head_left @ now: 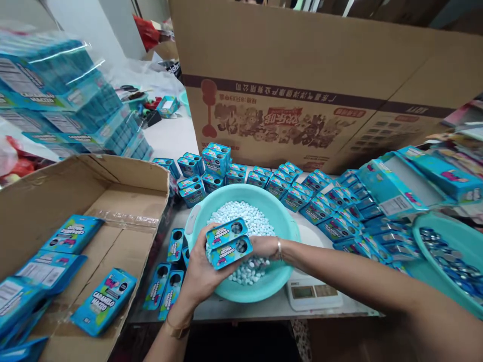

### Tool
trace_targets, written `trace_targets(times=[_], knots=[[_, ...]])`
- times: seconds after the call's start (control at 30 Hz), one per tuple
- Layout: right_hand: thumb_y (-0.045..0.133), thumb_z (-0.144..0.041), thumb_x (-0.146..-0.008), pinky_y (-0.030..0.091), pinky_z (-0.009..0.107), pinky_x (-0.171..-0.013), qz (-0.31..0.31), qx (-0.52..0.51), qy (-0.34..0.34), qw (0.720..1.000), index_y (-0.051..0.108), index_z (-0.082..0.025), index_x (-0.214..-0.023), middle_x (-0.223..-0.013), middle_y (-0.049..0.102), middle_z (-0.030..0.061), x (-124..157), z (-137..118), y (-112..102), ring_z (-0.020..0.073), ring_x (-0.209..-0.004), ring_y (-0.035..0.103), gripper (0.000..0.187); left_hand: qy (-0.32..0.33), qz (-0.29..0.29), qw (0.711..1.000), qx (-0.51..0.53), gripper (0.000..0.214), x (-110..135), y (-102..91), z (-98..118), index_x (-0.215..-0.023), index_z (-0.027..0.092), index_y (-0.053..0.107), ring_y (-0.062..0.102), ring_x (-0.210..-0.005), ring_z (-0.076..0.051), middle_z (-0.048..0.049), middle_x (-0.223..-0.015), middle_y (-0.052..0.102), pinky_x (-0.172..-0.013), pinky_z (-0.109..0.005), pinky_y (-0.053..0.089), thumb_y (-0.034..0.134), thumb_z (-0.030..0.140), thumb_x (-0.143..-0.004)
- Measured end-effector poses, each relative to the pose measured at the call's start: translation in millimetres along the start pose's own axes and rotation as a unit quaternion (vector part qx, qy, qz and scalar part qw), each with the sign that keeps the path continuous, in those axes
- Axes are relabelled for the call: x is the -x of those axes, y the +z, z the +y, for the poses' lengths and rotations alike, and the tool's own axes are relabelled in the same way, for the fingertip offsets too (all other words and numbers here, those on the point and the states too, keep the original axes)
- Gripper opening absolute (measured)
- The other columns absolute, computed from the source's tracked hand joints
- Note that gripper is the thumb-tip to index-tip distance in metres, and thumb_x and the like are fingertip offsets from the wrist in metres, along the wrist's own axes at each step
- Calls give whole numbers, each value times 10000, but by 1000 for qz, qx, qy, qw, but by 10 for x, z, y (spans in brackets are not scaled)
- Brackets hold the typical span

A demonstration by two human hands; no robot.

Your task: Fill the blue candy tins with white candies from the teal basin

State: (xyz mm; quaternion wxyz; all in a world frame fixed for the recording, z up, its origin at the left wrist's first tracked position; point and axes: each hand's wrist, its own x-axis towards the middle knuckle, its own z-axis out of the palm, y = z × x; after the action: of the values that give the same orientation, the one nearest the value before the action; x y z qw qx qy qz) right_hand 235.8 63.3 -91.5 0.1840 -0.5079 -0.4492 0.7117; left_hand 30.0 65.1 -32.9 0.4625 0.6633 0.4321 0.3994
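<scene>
And the left hand [199, 274] clasps two small, blue printed cardboard boxes [228, 251] above a round turquoise plastic basin [245, 293], fingers curled around them; the right hand's [266, 246] fingertips are hidden, grip unclear! They look light, slick, crushable: best held gently by their long sides.

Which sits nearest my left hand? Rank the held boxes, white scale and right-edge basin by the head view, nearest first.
1. Held boxes: in the left hand.
2. White scale: to its right.
3. Right-edge basin: farther right, beyond the scale.
</scene>
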Motion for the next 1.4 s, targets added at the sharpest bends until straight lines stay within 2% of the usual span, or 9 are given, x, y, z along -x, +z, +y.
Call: trace_targets(times=[0.1, 0.17, 0.37, 0.47, 0.53, 0.73, 1.1, 1.27, 1.4], knots=[[758, -291, -663, 292, 141, -360, 22, -207, 64, 976, 593, -216, -879, -640, 593, -64, 200, -191, -152, 54, -417, 453, 283, -2, 35, 997, -71, 690, -9, 11, -69, -1231, 197, 503, 669, -1026, -262, -76, -1120, 660, -935, -425, 537, 809, 381, -641], [760, -265, -664, 244, 121, -336, 90, -320, 15, 943, 551, -215, -847, -638, 581, -65, 314, -320, -195, 46, -406, 444, 283, 12, 56, 991, -120, 689, -25, 43, -120, -1238, 191, 506, 639, -1080, -282, -89, -1137, 645, -963, -447, 513, 802, 371, -643], [771, -238, -648, 571, 290, -658, 322, -489, -201, 786, 598, -215, -800, -718, 682, -18, 328, -637, 96, 162, -698, 687, 231, 52, 20, 968, -246, 645, -118, 270, -110, -1227, 179, 507, 602, -1092, -321, -111, -1151, 646, -938, -479, 502, 774, 270, -646], [800, -346, -656, 559, 303, -787, 386, -449, -285, 753, 650, -206, -774, -730, 699, -12, 248, -712, 285, 168, -770, 697, 237, 37, 4, 958, -284, 636, -148, 381, -50, -1214, 169, 508, 614, -1063, -332, -119, -1131, 659, -914, -476, 506, 766, 252, -639], [793, -447, -671, 543, 307, -817, 416, -403, -310, 754, 679, -202, -769, -759, 714, -3, 220, -729, 355, 169, -784, 693, 287, 27, -4, 955, -296, 634, -156, 424, -18, -1215, 168, 506, 620, -1068, -333, -122, -1127, 663, -913, -464, 505, 762, 259, -643], [659, -690, -719, 517, 353, -822, 437, -251, -305, 808, 741, -185, -758, -848, 750, 73, 259, -717, 347, 223, -835, 679, 513, 1, -25, 960, -278, 666, -153, 437, 48, -1246, 203, 485, 639, -1093, -312, -103, -1150, 673, -904, -404, 504, 768, 298, -650], [657, -711, -691, 487, 357, -866, 434, -198, -294, 828, 739, -189, -755, -884, 751, 76, 245, -674, 369, 246, -917, 666, 532, -10, -53, 957, -285, 622, -159, 486, 117, -1206, 215, 514, 675, -1043, -309, -86, -1099, 701, -807, -346, 510, 777, 317, -652], [627, -652, -727, 468, 367, -883, 412, -209, -273, 844, 730, -214, -854, -889, 742, 54, 337, -590, 9, 224, -929, 660, 467, 11, -48, 975, -218, 617, -173, 294, -13, -1191, 194, 522, 690, -994, -315, -88, -1033, 710, -832, -401, 531, 788, 338, -653], [755, -499, -644, 414, 440, -992, 423, 15, -246, 872, 721, -218, -808, -927, 726, 61, 311, -331, -281, 252, -987, 628, 327, 45, -18, 993, -103, 706, -150, 75, -124, -1224, 172, 503, 684, -1009, -267, -90, -1088, 695, -914, -415, 534, 818, 366, -623]])
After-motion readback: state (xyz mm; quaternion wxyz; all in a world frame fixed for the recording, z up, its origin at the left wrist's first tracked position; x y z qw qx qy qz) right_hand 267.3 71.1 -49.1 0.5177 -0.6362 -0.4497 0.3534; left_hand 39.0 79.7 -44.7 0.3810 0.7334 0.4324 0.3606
